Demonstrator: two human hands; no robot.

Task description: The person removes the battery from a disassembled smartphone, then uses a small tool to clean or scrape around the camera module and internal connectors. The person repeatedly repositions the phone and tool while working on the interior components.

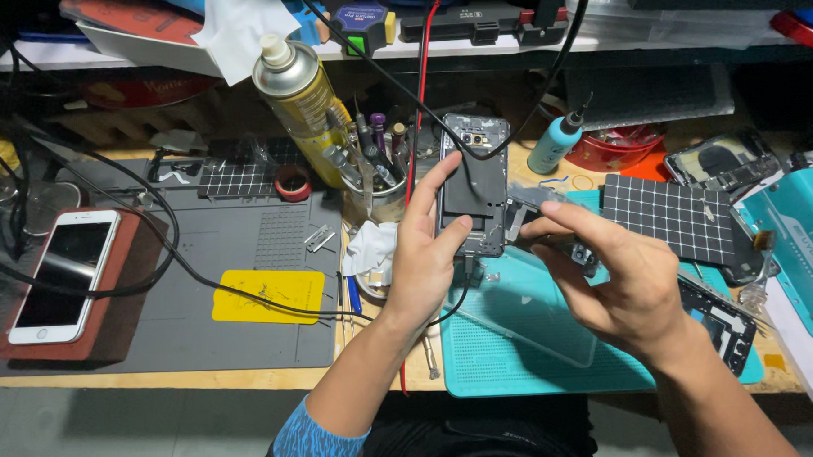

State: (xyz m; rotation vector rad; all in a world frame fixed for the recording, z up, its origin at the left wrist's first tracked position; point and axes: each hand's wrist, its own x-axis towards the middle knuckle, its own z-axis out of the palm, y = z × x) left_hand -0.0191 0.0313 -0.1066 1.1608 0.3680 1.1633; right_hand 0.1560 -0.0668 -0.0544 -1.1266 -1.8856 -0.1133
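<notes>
My left hand (424,255) grips an opened dark phone body (473,181), back cover off, held upright above the bench with its insides facing me. My right hand (620,280) is just right of it, fingers pinched on a small dark part (577,250) next to the phone's lower right edge. A grey metal piece (525,208) sits between the phone and my right fingers. Below both hands lies a teal work mat (492,361) with a clear cover on it.
A white phone (64,275) rests on a brown block at left, on a grey mat (254,261) with a yellow pad (266,296). A spray can (303,101), tool cup (378,180), black grid mat (667,215), teal machine (799,251) and cables crowd the bench.
</notes>
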